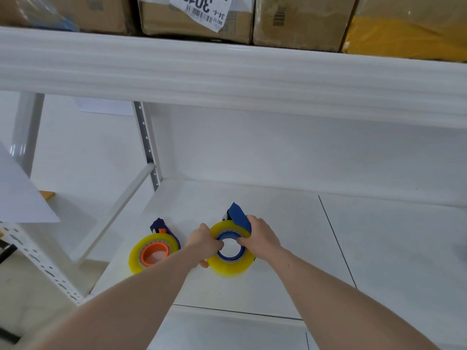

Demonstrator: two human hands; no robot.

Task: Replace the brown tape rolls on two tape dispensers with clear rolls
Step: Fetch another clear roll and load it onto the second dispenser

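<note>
- We work at a white shelving unit (227,72); its upper shelf carries cardboard boxes (197,18), one with a barcoded label; the lower white shelf board (278,215) carries everything the task concerns.
- Near the front edge of that board, about midway along it, we hold a clear tape roll (233,266) seated on a blue tape dispenser (238,215); the roll looks yellowish, as thick clear tape does; its blue hub shows through the core.
- Towards the board's left edge, just beside our left hand, a second clear tape roll (136,256) sits on a dispenser with an orange hub (154,253); nobody touches it.
- Our left hand (204,245) grasps the held roll at its left side, fingers hooked into the core, thumb beneath the rim.
- Our right hand (261,236) clasps the blue dispenser's frame, with one finger curled over the roll's inner edge.
- No brown roll is in view; we judge both swaps nearly done, with this roll being pressed home.
- What could go wrong: if we push the roll on crookedly it may bind on the hub; if it faces the wrong way the tape would feed sticky side out; the cutter end is hidden behind the frame, so we cannot tell how close our right fingers lie to the blade.
</note>
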